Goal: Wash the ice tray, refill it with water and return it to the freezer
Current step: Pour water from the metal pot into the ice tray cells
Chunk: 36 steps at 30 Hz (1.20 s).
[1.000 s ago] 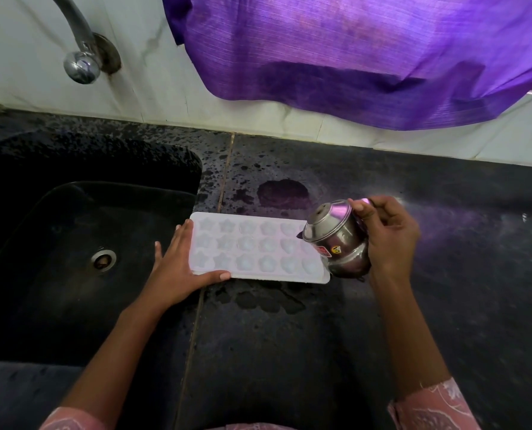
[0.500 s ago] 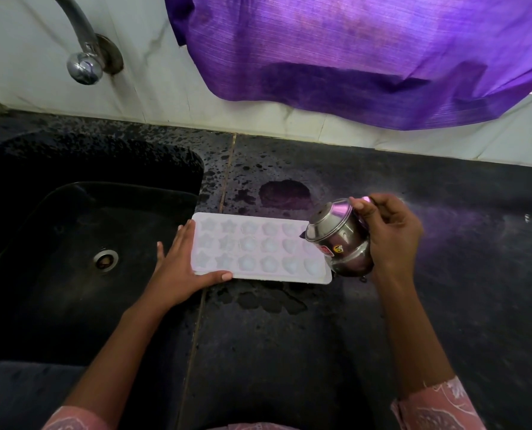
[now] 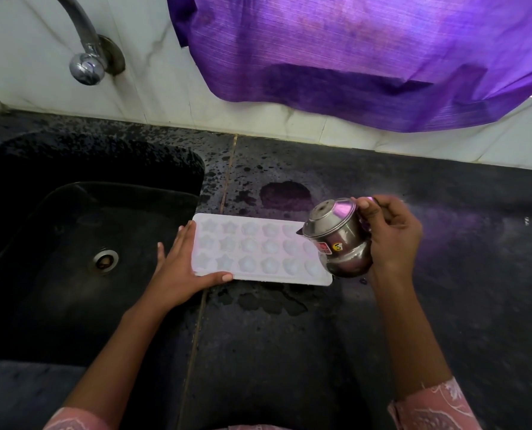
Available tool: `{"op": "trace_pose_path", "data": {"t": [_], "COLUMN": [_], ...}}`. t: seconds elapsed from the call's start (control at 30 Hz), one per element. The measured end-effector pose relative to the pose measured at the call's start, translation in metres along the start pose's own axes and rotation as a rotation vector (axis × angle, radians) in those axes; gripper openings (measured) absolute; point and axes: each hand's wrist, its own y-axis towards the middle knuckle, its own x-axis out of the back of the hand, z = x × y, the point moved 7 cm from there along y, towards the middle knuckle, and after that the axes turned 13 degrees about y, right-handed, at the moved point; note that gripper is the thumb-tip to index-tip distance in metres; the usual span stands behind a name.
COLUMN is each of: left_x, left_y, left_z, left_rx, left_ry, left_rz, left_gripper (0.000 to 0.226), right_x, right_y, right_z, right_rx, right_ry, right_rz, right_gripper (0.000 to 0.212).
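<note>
**Stage.** Refilling, by judgement. The washing looks done, since the tray is out of the sink and a pouring pot is tipped at it. Left to do: finish filling, then carry it to the freezer, which is not in view.

**Ice tray** (image 3: 258, 249). White, three rows of star and round cells. It lies flat on the counter (image 3: 289, 352), its left end at the sink's edge. Contents: the cells look pale and glossy; how full each one is cannot be told.

**Steel pot** (image 3: 336, 240). At 3 o'clock of the tray, tilted, with its lip over the tray's right end. Small, lidded, with stickers on the belly. The contents are hidden and no stream of water shows.

**Right hand** (image 3: 391, 234). Fingers curled round the pot's far side, thumb on top by the lid, holding it clear of the counter.

**Left hand** (image 3: 181, 268). At 9 o'clock of the tray. Fingers straight and flat against the tray's left end, thumb laid along its near edge, steadying rather than gripping.

**Sink** (image 3: 193, 187). Black, at 9 o'clock beyond the left hand. Only the drain (image 3: 105, 260) shows in it; no standing water can be made out.

**Tap** (image 3: 86, 57). At 11 o'clock on the wall, with no water running from it.

**Puddle** (image 3: 270, 301). At 6 o'clock of the tray, on the counter. A second wet patch (image 3: 286, 193) lies at 12 o'clock.

**Purple cloth** (image 3: 351, 48). Hangs at 1 o'clock, well above the counter.
</note>
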Motion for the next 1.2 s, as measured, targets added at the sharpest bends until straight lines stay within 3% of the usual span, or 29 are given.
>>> {"op": "trace_pose_path", "data": {"t": [0.5, 1.2], "left_x": [-0.001, -0.001], "left_y": [0.0, 0.0], "left_z": [0.0, 0.002], "left_rx": [0.0, 0.003], "left_ry": [0.004, -0.007], "left_rz": [0.001, 0.0], "left_gripper": [0.134, 0.132], "right_x": [-0.031, -0.041], "right_y": [-0.006, -0.007], "right_z": [-0.002, 0.008], "right_rx": [0.015, 0.079], "right_ry": [-0.062, -0.133], "right_rz": [0.144, 0.167], "right_gripper": [0.022, 0.022]}}
